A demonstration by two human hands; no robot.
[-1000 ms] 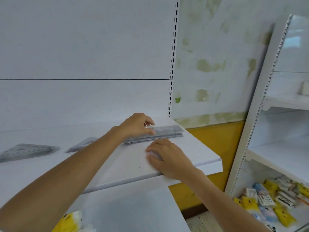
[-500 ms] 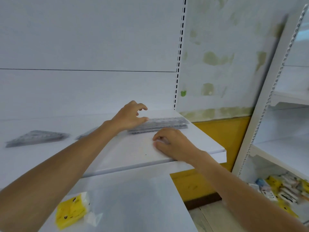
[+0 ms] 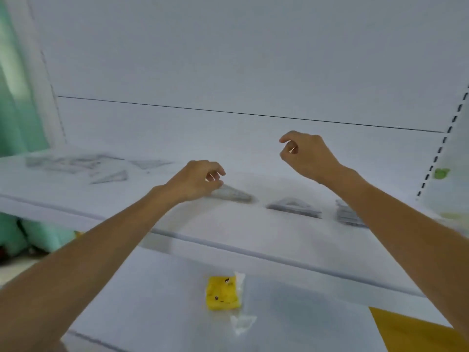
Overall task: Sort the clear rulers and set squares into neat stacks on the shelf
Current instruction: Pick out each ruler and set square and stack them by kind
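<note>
The white shelf [image 3: 228,232] carries three neat piles of clear pieces: a stack of set squares [image 3: 234,195], a second set-square stack [image 3: 294,208] and a stack of rulers [image 3: 349,215], partly hidden by my right forearm. Loose clear set squares [image 3: 76,161] lie scattered at the far left, with one more [image 3: 109,177] nearer. My left hand [image 3: 195,181] hovers with loosely curled fingers at the left corner of the first stack, its thumb just touching it. My right hand [image 3: 307,153] hangs in the air above the shelf, fingers loosely curled and holding nothing.
A yellow packet [image 3: 222,293] in clear wrap lies on the lower shelf. The slotted upright [image 3: 441,148] and a green sticker [image 3: 441,173] mark the shelf's right end. A pale green curtain [image 3: 15,123] hangs at the far left.
The view has swung left. My left hand left the ruler stack and moved to the leftmost set-square stack. My right hand lifted off the shelf into the air.
</note>
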